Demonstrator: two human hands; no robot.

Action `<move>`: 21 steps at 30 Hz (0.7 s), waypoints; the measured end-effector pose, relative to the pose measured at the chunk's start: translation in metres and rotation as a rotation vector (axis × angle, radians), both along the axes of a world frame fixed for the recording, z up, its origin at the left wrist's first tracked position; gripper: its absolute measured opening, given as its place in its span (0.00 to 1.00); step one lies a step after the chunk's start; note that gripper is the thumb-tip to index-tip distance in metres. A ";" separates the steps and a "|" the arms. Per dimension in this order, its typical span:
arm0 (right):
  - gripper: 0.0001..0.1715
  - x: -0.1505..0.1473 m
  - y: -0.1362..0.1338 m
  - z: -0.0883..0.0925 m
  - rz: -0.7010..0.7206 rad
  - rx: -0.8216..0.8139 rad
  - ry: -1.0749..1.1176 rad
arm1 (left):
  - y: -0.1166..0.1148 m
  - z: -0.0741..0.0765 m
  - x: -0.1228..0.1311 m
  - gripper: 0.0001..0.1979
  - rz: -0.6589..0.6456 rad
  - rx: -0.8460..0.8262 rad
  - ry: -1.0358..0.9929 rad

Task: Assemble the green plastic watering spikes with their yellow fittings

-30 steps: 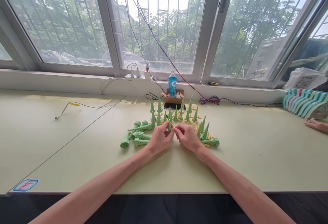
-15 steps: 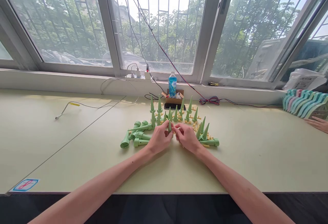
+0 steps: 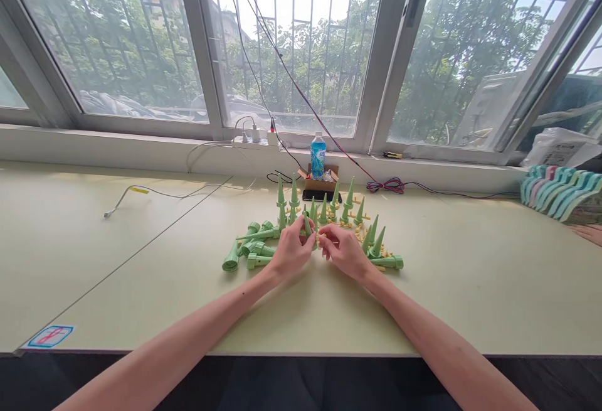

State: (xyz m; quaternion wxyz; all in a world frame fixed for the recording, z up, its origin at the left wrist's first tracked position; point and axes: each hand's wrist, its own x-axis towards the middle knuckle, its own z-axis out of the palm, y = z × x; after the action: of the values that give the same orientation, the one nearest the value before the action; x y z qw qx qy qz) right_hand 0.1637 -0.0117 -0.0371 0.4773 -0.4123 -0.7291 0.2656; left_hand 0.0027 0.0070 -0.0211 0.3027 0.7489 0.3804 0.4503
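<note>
Near the middle of the table, my left hand (image 3: 294, 249) is closed on a green cone (image 3: 307, 225), its tip pointing up and slightly left. Just right of it my right hand (image 3: 345, 252) pinches a small yellow piece (image 3: 320, 240) close to the cone. Several green cones (image 3: 348, 194) stand upright behind my hands, with small yellow pieces (image 3: 360, 234) scattered among them. Left of my left hand lie several more green cones (image 3: 230, 257) on their sides. Another green cone (image 3: 388, 262) lies to the right of my right hand.
A blue-labelled bottle (image 3: 318, 157) and a small cardboard box (image 3: 329, 182) are at the back, by a dark phone (image 3: 310, 196). Pastel hangers (image 3: 559, 191) and another person's hand (image 3: 587, 233) are at the right. A white cable (image 3: 160, 194) lies left.
The cone in my left hand has tilted to the left, and my right fingers are slightly apart from it with the yellow piece. The other person's hand has shifted right.
</note>
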 end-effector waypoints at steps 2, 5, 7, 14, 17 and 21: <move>0.10 0.001 0.000 0.000 0.013 0.002 -0.003 | 0.000 0.000 0.000 0.06 -0.011 -0.003 -0.005; 0.11 0.001 -0.001 0.000 0.011 -0.006 -0.013 | 0.001 -0.001 -0.001 0.06 -0.024 0.000 -0.005; 0.11 0.001 0.000 -0.002 -0.001 -0.006 -0.027 | 0.001 -0.002 -0.001 0.06 -0.023 0.008 -0.002; 0.14 0.000 -0.001 -0.003 -0.042 -0.004 -0.085 | 0.002 -0.003 -0.001 0.05 -0.037 0.015 -0.002; 0.15 0.001 -0.001 -0.002 -0.070 0.018 -0.121 | 0.001 -0.004 -0.002 0.05 -0.046 0.010 -0.009; 0.18 0.001 -0.001 -0.002 -0.098 0.037 -0.164 | 0.000 -0.003 -0.002 0.04 -0.055 0.011 -0.011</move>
State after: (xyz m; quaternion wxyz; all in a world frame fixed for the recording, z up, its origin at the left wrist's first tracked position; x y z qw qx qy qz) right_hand 0.1643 -0.0129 -0.0388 0.4360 -0.4589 -0.7494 0.1941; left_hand 0.0011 0.0071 -0.0242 0.3129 0.7584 0.3552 0.4481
